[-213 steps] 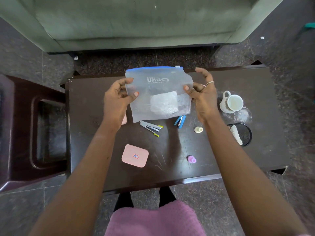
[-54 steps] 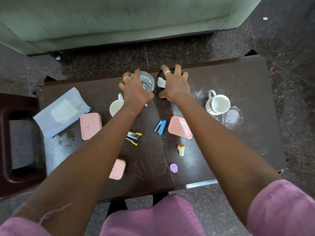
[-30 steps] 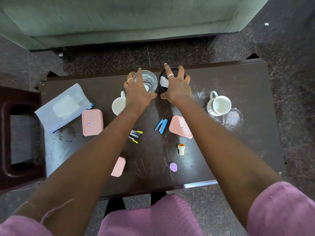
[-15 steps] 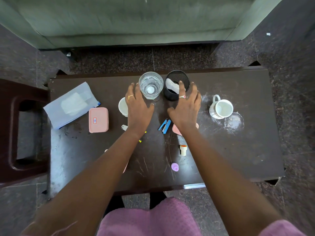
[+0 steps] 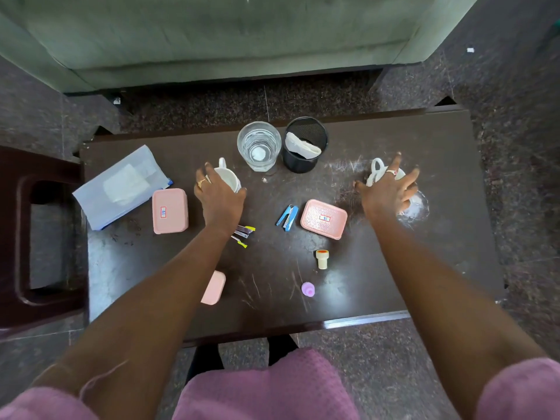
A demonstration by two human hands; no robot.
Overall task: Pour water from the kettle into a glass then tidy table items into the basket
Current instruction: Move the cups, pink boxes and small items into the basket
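Observation:
A glass (image 5: 259,145) with water stands at the table's far edge, beside a black mesh basket (image 5: 300,168) with a white item inside. My left hand (image 5: 218,197) grips a white mug (image 5: 228,178) from above, just left of the glass. My right hand (image 5: 389,189) lies over a second white mug (image 5: 377,172) at the right, fingers spread; whether it grips the mug is unclear. No kettle is in view.
On the dark table (image 5: 424,253) lie three pink boxes (image 5: 169,211) (image 5: 323,219) (image 5: 213,287), a blue stapler (image 5: 287,214), a grey-yellow stapler (image 5: 244,233), a cream bottle (image 5: 322,259), a purple cap (image 5: 308,288) and a plastic pouch (image 5: 121,186). A dark chair (image 5: 30,237) stands left.
Both hands left the glass and the basket at the far edge. The left hand dropped onto the left mug and the right hand swung right onto the other mug.

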